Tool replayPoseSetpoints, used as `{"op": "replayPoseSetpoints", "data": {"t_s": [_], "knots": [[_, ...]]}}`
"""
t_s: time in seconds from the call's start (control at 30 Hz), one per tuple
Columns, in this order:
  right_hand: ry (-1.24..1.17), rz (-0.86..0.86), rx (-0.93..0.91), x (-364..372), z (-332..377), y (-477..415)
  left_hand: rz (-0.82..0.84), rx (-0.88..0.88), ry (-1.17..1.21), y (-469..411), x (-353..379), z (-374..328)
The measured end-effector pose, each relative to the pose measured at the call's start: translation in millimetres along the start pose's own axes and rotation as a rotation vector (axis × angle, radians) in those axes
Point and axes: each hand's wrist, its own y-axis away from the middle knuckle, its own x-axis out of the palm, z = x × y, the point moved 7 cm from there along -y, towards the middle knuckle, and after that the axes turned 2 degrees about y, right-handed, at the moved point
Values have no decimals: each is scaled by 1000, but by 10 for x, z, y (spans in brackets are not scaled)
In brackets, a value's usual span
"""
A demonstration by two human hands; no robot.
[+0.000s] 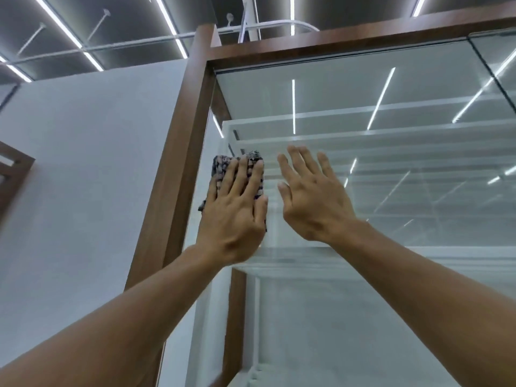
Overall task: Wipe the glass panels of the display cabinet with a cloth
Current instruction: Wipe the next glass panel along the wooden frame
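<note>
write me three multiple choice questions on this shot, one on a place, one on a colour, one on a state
1. Where is the cloth?
A) under the left hand, against the glass panel
B) on a shelf inside
C) on the floor

2. What colour is the cabinet frame?
A) white
B) brown
C) black

3. How is the right hand?
A) clenched in a fist
B) open, fingers spread, holding nothing
C) pinching the cloth

Answers: 1 A, the left hand's flat fingers cover the cloth on the glass; 2 B, its post and rail are brown; 3 B, its fingers are straight and apart.
</note>
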Motion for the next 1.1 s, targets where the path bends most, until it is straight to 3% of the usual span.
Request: {"op": "replayPoseSetpoints", "data": {"t_s": [0.2, 0.37, 0.5, 0.63, 0.73, 0.9, 1.0, 1.1], "knots": [[3, -30, 76, -97, -267, 220, 19, -5, 20, -452, 121, -576], [58, -45, 185, -283, -1016, 465, 73, 215, -79, -194, 290, -888], [58, -26, 217, -390, -1436, 643, 54, 33, -4, -644, 323, -1193], [103, -1, 205, -488, -1674, 772, 106, 250, -27, -467, 594, -1898], [150, 23, 207, -595, -1913, 867, 132, 357, -59, -337, 645, -1910], [261, 55, 261, -769, -2430, 1113, 108, 207, -33, -795, 680, -2278], [236, 44, 272, -784, -2527, 1187, 124, 259, -15, -886, 875, -2855], [106, -80, 313, -824, -2641, 1258, 133, 311, -22, -936, 1000, -3189]]}}
